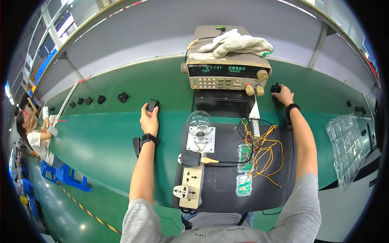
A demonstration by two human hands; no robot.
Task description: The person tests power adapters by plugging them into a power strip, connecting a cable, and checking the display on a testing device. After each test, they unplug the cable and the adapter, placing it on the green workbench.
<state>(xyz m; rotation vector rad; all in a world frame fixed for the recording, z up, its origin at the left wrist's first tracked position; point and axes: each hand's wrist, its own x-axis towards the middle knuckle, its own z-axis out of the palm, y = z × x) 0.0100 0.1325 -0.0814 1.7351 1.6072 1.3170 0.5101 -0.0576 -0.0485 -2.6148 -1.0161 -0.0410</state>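
Left hand (149, 120): we see it stretched out over the green tabletop (113, 133), fingers closed around a small black adapter (152, 105) that it holds just above the surface, left of the black mat.
Right hand (283, 95): reached far and right, its fingers closed on a second small black plug (275, 88) beside the right end of the test instrument; we cannot tell whether the plug rests on the tabletop.
Hands together: well apart, one on each side of the instrument.
Test instrument (227, 73): a beige box with a lit display, keypad and knobs, standing at the far middle, with white work gloves (237, 42) lying on top.
Black mat (219, 186): near us in the middle, carrying a clear bulb (199, 121) on a white base, a beige power strip (191, 182) with plugs in it, green circuit boards (244, 156) and a tangle of yellow wires (265, 152).
Far left row: several more black adapters (101, 99) lie along the tabletop.
Right edge: a clear plastic blister tray (346, 148) lies on the tabletop.
Far left: another person (34, 137) works at the same tabletop.
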